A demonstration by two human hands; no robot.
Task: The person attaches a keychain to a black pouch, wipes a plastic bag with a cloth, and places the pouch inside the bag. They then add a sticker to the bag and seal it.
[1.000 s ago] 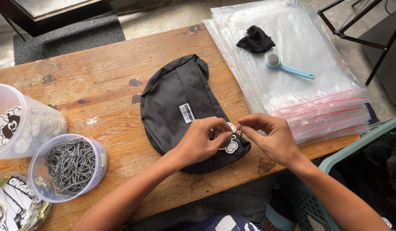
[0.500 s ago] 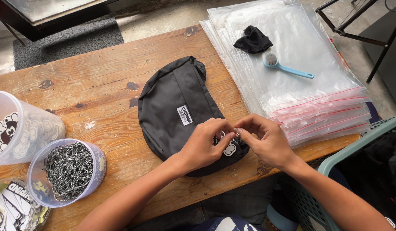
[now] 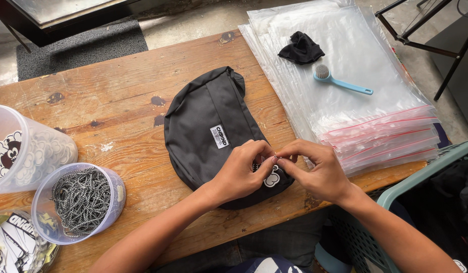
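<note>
Right now both hands meet over the near end of the black pouch, fingertips drawn together. The left hand curls in, thumb and forefinger pinched on something tiny at the pouch's edge, too small to make out. The right hand comes in from the other side, its fingertips pinched against the same spot, touching the left hand's fingers. Just under the two thumbs sits a small white cartoon charm, lying on the dark fabric and partly covered by the left fingers; I cannot tell which hand actually grips it.

The pouch lies flat on the wooden table, stretching away from the hands, a small white label on its front. Beyond the right hand, a stack of clear zip bags with red seals, and on top of it a blue brush and a crumpled black cloth, well apart from the fingers. Off past the left forearm, a plastic cup of ball chains, and beside that a clear tub of white charms. Near the right elbow, the rim of a teal basket.
</note>
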